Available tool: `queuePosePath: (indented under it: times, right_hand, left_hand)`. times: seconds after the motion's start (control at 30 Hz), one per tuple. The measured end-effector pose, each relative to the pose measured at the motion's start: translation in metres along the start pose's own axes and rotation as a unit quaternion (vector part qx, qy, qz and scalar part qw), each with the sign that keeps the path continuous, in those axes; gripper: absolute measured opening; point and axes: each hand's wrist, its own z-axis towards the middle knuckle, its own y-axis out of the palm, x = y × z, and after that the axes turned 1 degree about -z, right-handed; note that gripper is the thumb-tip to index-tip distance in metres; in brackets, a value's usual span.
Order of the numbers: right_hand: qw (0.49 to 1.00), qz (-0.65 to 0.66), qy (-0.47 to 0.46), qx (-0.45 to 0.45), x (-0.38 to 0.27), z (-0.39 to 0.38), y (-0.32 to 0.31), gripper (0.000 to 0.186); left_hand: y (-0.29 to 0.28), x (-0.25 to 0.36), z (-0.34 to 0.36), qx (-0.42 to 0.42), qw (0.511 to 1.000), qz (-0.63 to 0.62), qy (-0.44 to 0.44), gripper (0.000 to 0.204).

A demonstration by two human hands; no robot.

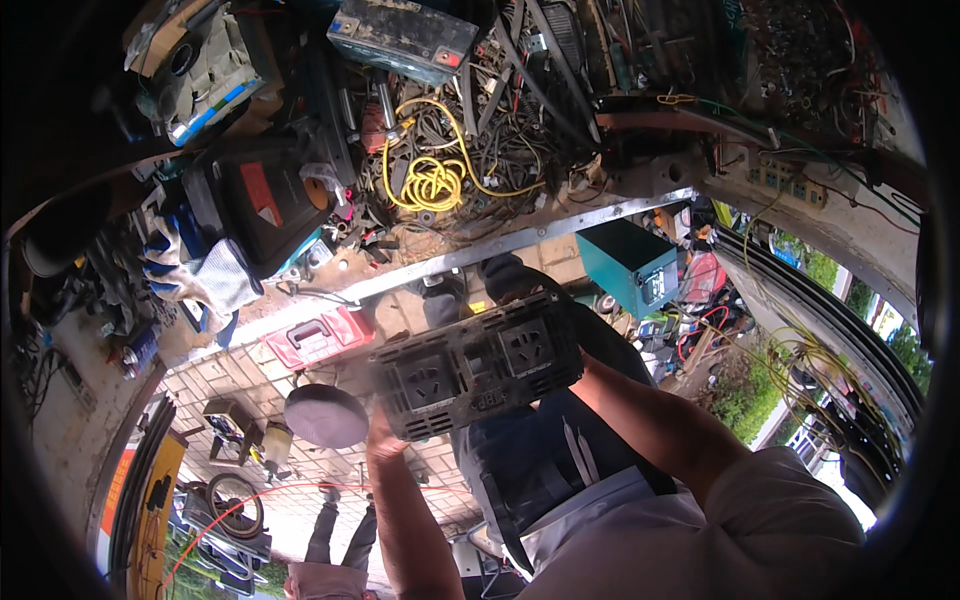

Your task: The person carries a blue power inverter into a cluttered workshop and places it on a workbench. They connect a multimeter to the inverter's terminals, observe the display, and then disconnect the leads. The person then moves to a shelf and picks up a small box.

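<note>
A dusty black slotted casing with two power sockets (475, 366) is held level above my lap. My left hand (384, 432) grips its left end from below, and most of the fingers are hidden behind it. At the opposite end my right hand (590, 370) holds the casing, its fingers also mostly out of sight behind it. Vent slots run along the casing's edges. What lies on its underside cannot be seen.
Beyond the casing, a cluttered workbench with a pale metal edge (430, 266) carries a yellow cable coil (434, 183), a battery (402, 38) and gloves (205, 275). Lower down are a red toolbox (318, 338), a round stool (326, 415) and a teal box (630, 268). Another person's legs (340, 530) show lower left.
</note>
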Motion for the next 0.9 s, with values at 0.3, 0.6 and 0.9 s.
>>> queuePosePath:
  times: [0.3,0.6,0.9]
  right_hand:
    - [0.912,-0.279,-0.297,-0.047,0.018,0.007,-0.015,0.033]
    - [0.975,0.172,-0.087,-0.111,-0.016,0.003,0.002,0.035]
    - [0.919,0.37,0.074,-0.115,-0.061,0.002,0.027,0.041]
  left_hand:
    - [0.02,0.014,0.004,-0.011,0.998,-0.055,0.0,0.107]
    - [0.012,0.013,0.003,-0.001,1.0,-0.022,0.003,0.103]
    - [0.07,0.045,0.035,0.029,0.964,0.263,0.0,0.107]
